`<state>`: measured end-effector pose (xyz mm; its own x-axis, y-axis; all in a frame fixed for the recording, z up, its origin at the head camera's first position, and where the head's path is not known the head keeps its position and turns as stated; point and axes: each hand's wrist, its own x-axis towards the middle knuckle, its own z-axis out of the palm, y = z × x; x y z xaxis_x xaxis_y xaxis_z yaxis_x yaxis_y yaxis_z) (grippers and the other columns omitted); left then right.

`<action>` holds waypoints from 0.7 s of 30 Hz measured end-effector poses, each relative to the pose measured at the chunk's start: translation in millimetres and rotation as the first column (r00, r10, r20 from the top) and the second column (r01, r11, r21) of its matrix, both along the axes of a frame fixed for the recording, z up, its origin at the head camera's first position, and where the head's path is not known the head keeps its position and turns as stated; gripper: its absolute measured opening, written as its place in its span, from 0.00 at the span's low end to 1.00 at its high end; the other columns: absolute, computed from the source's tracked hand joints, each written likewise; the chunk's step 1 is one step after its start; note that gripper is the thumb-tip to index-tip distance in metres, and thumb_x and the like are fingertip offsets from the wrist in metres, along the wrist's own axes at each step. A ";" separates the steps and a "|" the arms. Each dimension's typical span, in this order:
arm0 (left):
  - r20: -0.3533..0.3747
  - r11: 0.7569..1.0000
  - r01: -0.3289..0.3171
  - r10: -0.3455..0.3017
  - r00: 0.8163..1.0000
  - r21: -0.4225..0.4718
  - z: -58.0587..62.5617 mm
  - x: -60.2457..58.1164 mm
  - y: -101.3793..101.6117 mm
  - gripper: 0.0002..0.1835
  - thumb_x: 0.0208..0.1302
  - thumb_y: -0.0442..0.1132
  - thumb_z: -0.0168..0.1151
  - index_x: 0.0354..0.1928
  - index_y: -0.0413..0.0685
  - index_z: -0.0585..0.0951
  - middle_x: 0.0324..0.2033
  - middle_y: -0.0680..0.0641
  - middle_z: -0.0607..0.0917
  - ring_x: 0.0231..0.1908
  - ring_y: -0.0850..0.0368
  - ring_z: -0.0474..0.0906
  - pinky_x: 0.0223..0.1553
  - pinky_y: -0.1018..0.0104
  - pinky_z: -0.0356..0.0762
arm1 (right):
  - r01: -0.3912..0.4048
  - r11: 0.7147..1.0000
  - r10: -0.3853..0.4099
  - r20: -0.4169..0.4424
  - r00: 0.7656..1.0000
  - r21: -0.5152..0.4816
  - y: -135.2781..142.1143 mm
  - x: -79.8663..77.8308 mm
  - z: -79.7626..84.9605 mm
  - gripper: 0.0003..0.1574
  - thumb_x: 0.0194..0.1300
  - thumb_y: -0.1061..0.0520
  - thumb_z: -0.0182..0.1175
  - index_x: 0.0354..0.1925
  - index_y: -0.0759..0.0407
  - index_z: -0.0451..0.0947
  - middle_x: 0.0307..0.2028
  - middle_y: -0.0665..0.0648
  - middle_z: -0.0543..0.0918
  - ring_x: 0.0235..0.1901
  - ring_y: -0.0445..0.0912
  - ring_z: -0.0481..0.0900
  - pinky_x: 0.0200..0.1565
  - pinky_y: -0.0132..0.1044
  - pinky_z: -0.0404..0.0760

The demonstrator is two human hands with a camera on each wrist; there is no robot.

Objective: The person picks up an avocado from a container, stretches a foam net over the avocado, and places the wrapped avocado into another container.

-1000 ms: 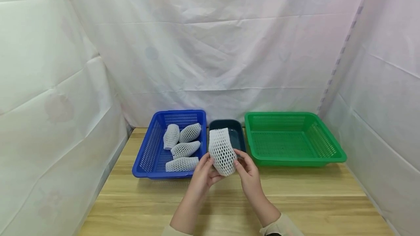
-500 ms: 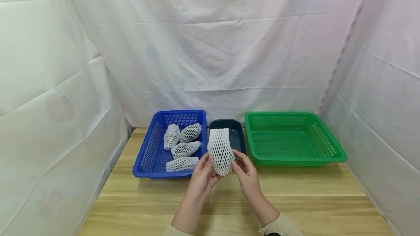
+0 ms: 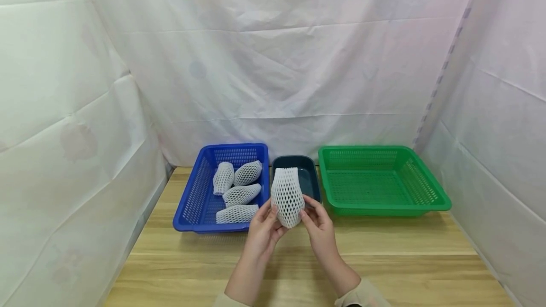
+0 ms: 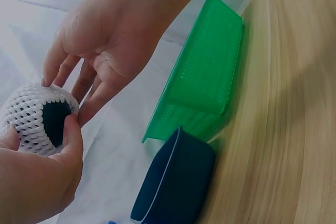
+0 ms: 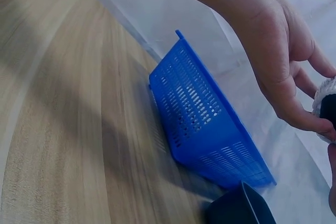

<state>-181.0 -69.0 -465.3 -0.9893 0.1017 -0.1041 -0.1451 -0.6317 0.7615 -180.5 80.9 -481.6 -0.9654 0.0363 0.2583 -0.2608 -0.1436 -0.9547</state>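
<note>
Both hands hold a white foam fruit net upright in the head view, just above the table's middle. My left hand grips its lower left side, thumb in front and fingers behind. From the right, my right hand pinches the lower edge between thumb and fingers. The left wrist view shows the net's near end with a dark patch inside; whether that is a thing within or only the opening, I cannot tell. Several similar nets, one of them a foam net, lie in the blue basket.
Behind the held net stands a small dark teal bin, partly hidden by it. A green basket is on the right, with nothing seen inside. White cloth walls enclose the wooden table at the back and sides.
The held foam net shifts slightly left, then back, and its tilt changes a little. Both hands keep their hold at nearly the same place. The baskets have not moved.
</note>
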 end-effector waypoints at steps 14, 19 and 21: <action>0.033 0.996 -0.087 0.086 0.996 0.033 -1.3 1.3 8.8 0.29 0.72 0.37 0.55 0.70 0.35 0.62 0.57 0.39 0.74 0.50 0.49 0.80 0.50 0.57 0.79 | 0.037 0.997 -0.037 0.007 0.999 -0.067 -8.0 4.0 -3.0 0.26 0.71 0.66 0.53 0.66 0.66 0.65 0.61 0.65 0.69 0.58 0.46 0.73 0.56 0.33 0.75; 0.039 0.993 -0.106 0.105 0.994 0.041 -3.0 1.9 10.2 0.27 0.72 0.35 0.54 0.69 0.33 0.62 0.55 0.39 0.73 0.49 0.49 0.80 0.50 0.57 0.79 | 0.048 0.997 -0.049 -0.004 0.999 -0.064 -8.7 4.2 -5.3 0.26 0.70 0.68 0.54 0.65 0.67 0.66 0.60 0.65 0.69 0.57 0.46 0.74 0.55 0.34 0.75; 0.033 0.995 -0.098 0.097 0.995 0.026 -3.4 2.1 9.4 0.27 0.72 0.35 0.55 0.68 0.34 0.63 0.56 0.39 0.73 0.50 0.48 0.80 0.50 0.57 0.78 | 0.046 0.997 -0.046 0.002 0.999 -0.066 -8.2 4.0 -5.9 0.26 0.70 0.69 0.53 0.64 0.67 0.66 0.60 0.65 0.69 0.58 0.46 0.73 0.55 0.34 0.75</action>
<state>-178.9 -59.6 -468.7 -0.9909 0.0084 -0.1344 -0.1059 -0.6648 0.7395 -176.5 72.7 -487.5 -0.9624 0.0976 0.2535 -0.2682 -0.1944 -0.9435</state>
